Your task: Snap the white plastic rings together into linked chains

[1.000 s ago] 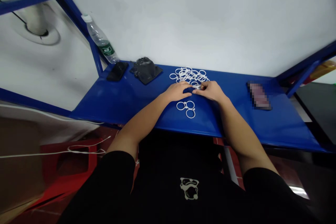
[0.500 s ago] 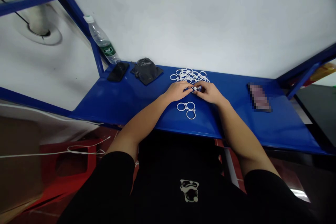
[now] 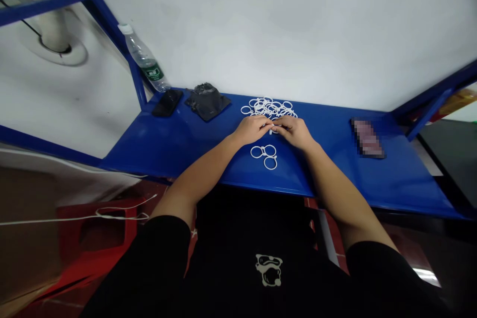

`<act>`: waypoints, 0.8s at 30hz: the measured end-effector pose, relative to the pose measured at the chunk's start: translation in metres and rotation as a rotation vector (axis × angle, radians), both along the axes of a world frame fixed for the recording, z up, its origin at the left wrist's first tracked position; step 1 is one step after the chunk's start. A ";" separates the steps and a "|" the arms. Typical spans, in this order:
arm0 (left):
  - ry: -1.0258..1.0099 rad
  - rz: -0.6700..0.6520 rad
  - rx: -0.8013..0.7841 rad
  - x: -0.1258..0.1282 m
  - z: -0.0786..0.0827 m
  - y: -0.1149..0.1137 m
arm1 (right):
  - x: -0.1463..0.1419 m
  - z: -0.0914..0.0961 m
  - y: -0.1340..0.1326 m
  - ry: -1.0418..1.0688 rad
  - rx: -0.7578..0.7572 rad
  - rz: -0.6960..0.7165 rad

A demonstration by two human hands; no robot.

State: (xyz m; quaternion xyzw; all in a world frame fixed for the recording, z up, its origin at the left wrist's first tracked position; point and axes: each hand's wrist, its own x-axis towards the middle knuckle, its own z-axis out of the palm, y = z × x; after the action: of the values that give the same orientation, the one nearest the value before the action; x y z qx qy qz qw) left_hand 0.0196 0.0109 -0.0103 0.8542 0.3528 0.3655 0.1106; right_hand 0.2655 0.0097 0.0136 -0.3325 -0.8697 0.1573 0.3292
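My left hand (image 3: pixel 254 128) and my right hand (image 3: pixel 292 130) meet fingertip to fingertip over the blue table (image 3: pixel 194 151). Both are pinched closed on a small white plastic ring, mostly covered by the fingers. Just behind them lies a heap of white plastic rings (image 3: pixel 269 106), tangled over one another. Nearer the table's front edge rest a few more white rings (image 3: pixel 270 162), touching each other in a small cluster.
At the back left a plastic bottle (image 3: pixel 143 59) leans by the blue frame. A black phone (image 3: pixel 167 102) and a crumpled dark bag (image 3: pixel 207 102) lie beside it. A blurred-out pinkish item (image 3: pixel 368 138) is on the right. A red stool (image 3: pixel 128 231) stands below left.
My right fingers have closed in toward my left fingertips, covering more of the white ring held between them. The heap and the front cluster stay put.
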 end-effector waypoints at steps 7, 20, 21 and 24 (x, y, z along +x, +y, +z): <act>-0.041 -0.048 0.015 -0.001 0.003 0.000 | 0.004 0.000 0.002 0.015 -0.029 -0.073; 0.156 -0.093 -0.148 -0.004 0.015 -0.012 | 0.018 -0.021 0.022 -0.176 -0.097 -0.297; 0.176 -0.101 -0.165 -0.002 0.015 -0.013 | 0.016 -0.022 0.022 -0.193 -0.094 -0.303; 0.197 -0.138 -0.202 0.003 0.014 -0.016 | 0.015 -0.024 0.021 -0.235 -0.095 -0.324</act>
State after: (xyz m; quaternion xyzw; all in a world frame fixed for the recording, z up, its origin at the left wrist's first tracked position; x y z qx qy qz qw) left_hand 0.0224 -0.0055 0.0033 0.8927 0.3376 0.2340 0.1854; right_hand 0.2804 0.0310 -0.0105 -0.4993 -0.8289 0.1031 0.2302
